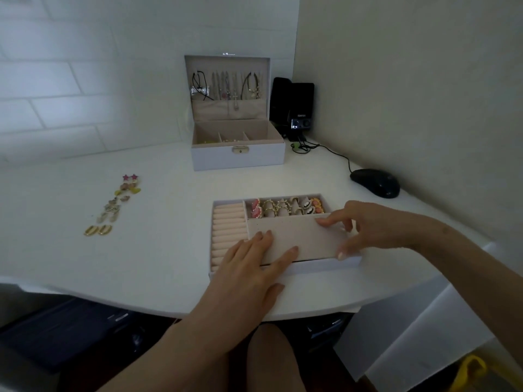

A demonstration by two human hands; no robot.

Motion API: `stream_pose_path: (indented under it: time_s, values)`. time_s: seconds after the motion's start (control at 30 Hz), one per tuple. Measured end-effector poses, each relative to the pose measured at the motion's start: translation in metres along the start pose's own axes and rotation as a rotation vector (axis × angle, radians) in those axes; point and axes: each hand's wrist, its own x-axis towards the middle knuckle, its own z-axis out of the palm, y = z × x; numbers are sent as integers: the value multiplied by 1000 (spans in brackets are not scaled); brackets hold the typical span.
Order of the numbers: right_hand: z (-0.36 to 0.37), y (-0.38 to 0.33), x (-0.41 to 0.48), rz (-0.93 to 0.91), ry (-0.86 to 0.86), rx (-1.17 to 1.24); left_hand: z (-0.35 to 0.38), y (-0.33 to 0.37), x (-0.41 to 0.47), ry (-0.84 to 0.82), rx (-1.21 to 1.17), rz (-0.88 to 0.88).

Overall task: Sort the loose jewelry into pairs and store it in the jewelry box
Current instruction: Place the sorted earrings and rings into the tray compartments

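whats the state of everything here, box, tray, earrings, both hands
box, lid open and upright
tray, out of the box, on the desk
pad, lying over the tray, under both hands
ring rolls, no rings showing
earrings, loose, in a row on the desk
left hand, flat on the pad
right hand, gripping the pad's right end

I see the white jewelry box standing open at the back, necklaces hanging in its upright lid. Its tray lies nearer, with earrings in the rear compartment and a beige insert in front of them. Loose earrings lie paired, well left.
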Motion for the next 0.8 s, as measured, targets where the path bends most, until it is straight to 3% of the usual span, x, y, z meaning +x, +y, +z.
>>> stream_pose_path:
  time_s: [0.13,0.43,0.7,0.8]
  values:
    - [-5,6,6,-1,-81,99,-3,0,3,0,-23,41]
    - [-3,13,8,3,-71,230,-4,-7,6,7,-167,96]
    - [-19,-17,10,-73,182,282,-17,-16,2,40,-355,-21]
    - [-19,-55,21,-157,185,283,-23,-31,-1,121,-297,-78]
